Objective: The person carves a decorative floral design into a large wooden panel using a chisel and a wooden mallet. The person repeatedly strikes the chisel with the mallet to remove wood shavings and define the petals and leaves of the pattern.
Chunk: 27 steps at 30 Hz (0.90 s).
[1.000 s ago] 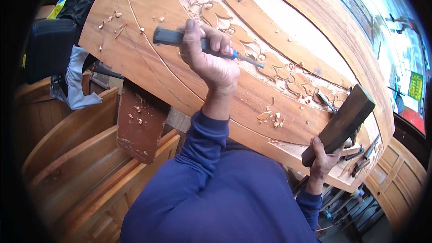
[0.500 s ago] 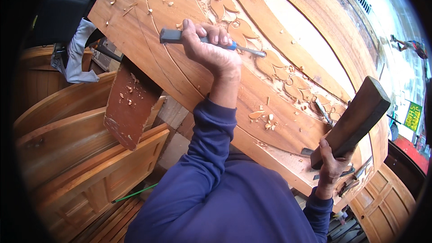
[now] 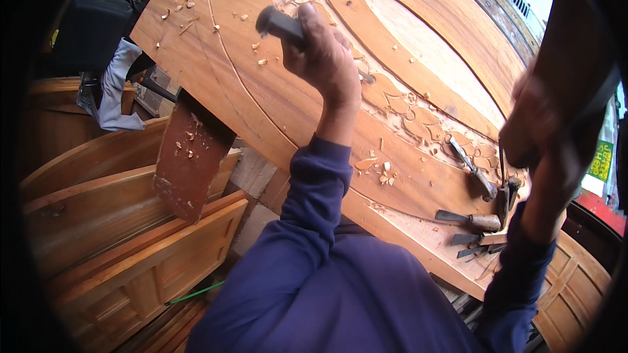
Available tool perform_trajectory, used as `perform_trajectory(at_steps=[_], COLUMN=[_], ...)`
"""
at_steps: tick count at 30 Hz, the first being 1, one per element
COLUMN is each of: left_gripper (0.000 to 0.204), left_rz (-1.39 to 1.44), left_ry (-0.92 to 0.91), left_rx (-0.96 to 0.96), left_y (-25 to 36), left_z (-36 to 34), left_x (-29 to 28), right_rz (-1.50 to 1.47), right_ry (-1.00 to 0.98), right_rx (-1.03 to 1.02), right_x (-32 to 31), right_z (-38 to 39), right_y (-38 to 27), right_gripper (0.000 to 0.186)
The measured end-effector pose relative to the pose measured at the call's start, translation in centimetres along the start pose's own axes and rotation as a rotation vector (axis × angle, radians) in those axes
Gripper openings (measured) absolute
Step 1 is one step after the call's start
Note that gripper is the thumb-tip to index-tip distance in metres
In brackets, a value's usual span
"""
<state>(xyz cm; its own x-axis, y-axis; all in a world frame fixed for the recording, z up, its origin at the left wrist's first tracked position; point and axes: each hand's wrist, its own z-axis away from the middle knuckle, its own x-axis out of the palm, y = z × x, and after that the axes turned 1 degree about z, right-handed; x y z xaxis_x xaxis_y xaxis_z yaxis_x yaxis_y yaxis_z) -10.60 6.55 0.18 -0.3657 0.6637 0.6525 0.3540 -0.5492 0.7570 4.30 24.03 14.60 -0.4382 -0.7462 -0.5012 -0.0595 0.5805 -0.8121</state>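
Observation:
My left hand (image 3: 327, 62) is closed around a chisel (image 3: 282, 26) with a dark grey handle. The chisel's metal tip rests at the carved leaf band of a large wooden panel (image 3: 275, 85); most of the shaft is hidden behind my fingers. At the right, my right hand (image 3: 540, 117), smeared by motion, grips a thick dark wooden mallet (image 3: 579, 46) shaped like a block, raised high above the panel. Below it on the wood lie several carving chisels, one with a pale wooden handle (image 3: 485, 222).
Wood shavings (image 3: 386, 173) lie scattered over the panel. Lower left stand several panelled wooden boards (image 3: 150, 248), next to a reddish-brown board (image 3: 190, 170). A grey cloth (image 3: 116, 85) hangs beside a black case (image 3: 95, 26). Another panelled piece (image 3: 575, 274) stands lower right.
My right hand has lifted the mallet up and to the right, uncovering the chisels below. My left hand has tilted the chisel more upright, its handle end moving up and right.

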Motion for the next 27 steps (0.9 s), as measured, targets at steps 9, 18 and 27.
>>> perform_trajectory(at_steps=[9,18,27], left_gripper=[0.022,0.022,0.040], left_rz=[-0.267,-0.290,-0.049], left_ry=[-0.125,-0.241,-0.163], left_rx=[0.198,0.007,-0.088], left_y=[-2.2,-5.0,1.1], left_z=[1.1,-3.7,-0.3], left_x=[0.1,-0.4,-1.8], right_rz=[0.673,0.676,0.475], right_ry=[-0.563,-0.400,-0.004], right_rx=[-0.823,-0.715,-0.275], right_x=[4.5,5.1,0.6], right_z=[-12.4,-8.6,-7.0], right_y=[-4.7,-5.3,-1.6], right_gripper=[0.063,0.081,0.080])
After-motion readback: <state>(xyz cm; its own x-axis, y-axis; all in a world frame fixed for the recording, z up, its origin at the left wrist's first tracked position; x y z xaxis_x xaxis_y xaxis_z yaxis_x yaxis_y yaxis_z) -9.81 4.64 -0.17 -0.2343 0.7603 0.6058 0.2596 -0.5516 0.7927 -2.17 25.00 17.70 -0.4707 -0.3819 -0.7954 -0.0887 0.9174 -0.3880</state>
